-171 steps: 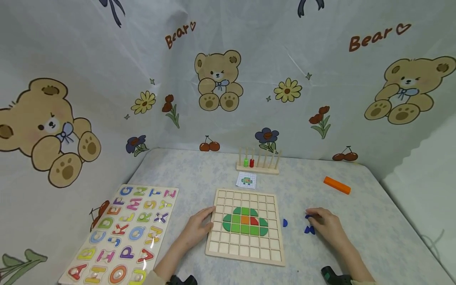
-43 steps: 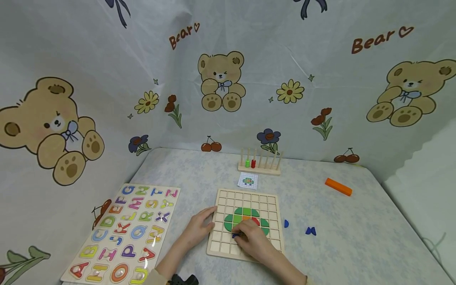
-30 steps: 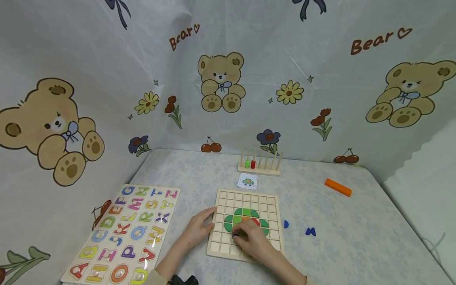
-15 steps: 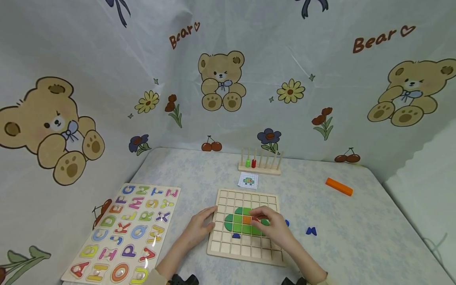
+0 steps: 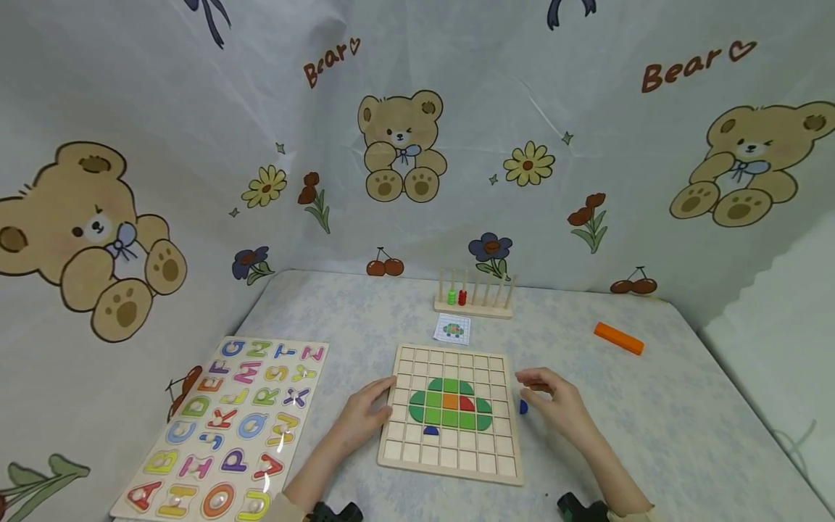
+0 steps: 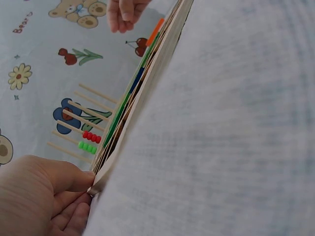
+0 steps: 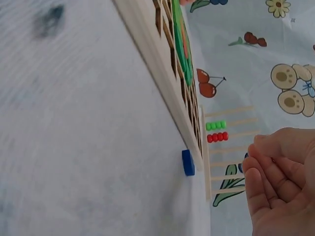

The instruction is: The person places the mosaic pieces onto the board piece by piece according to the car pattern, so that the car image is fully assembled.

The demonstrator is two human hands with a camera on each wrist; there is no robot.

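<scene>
My left hand holds the left edge of a wooden grid board; in the left wrist view its thumb and fingers meet at the board's edge. Green pieces, an orange square and a red piece fill several middle cells. Just below them a blue half-circle sits in a cell. Beyond the board's right edge, another blue half-circle lies on the table. My right hand hovers right beside it, fingers loosely bent and holding nothing. It covers the spot where two more blue pieces lay.
An alphabet puzzle board lies at the left. Behind the grid board are a pattern card and a wooden peg rack with green and red beads. An orange bar lies at the back right. Bear-printed cloth hangs behind.
My right hand picked up a blue half-circle from the right, set it in the board's cell and let go. It then moved right, off the board. My left hand stayed at the edge.
</scene>
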